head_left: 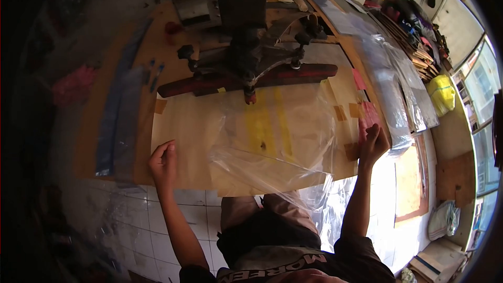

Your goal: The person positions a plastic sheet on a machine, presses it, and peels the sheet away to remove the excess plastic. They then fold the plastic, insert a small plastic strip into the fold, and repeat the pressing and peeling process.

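Note:
My left hand (164, 162) is closed at the left edge of the tan work board (188, 126), thumb pressed against curled fingers. Above the right edge, my right hand (374, 144) is also closed, near a pink strip (368, 115). Whatever either hand pinches is too thin or hidden to make out. Between them, a clear plastic sheet (272, 165) lies wrinkled across the board and hangs over its front edge. Yellow tape strips (259, 126) run along the middle of the board. Beyond them is a dark metal machine head (246, 55) with a long dark red bar (293, 75) under it.
Blue plastic strips (118, 120) and two pens (156, 76) lie at left. Stacked clear sheets (390, 84) line the right side, beside a yellow bag (441, 94). Boards are piled at the upper right (408, 36). White floor tiles (178, 230) show below.

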Demonstrator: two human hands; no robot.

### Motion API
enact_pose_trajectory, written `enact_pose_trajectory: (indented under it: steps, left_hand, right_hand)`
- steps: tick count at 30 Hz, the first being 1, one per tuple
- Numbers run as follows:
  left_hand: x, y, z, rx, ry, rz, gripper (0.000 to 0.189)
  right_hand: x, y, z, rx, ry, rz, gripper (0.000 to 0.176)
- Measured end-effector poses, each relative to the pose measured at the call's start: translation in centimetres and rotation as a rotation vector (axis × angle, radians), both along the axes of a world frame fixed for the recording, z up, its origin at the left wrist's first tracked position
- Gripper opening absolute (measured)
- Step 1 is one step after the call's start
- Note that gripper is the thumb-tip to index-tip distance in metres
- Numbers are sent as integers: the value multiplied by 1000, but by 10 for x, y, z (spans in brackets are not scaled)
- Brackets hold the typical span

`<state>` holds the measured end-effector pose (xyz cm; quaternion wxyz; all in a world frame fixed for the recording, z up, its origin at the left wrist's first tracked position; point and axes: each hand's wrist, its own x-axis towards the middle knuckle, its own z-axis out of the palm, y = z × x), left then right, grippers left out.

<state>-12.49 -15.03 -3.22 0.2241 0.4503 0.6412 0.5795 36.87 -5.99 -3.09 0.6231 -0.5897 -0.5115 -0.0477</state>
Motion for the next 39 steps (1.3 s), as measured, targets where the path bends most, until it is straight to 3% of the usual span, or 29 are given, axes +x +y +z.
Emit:
enact_pose_trajectory:
  steps: [7, 39]
  left_hand:
    - [1, 1, -2, 20, 7, -3, 21]
    - [5, 0, 4, 53, -20, -7, 23]
  right_hand:
    - [5, 2, -10, 34, 75, 62, 41]
    - [-1, -1, -2, 31, 12, 18, 39]
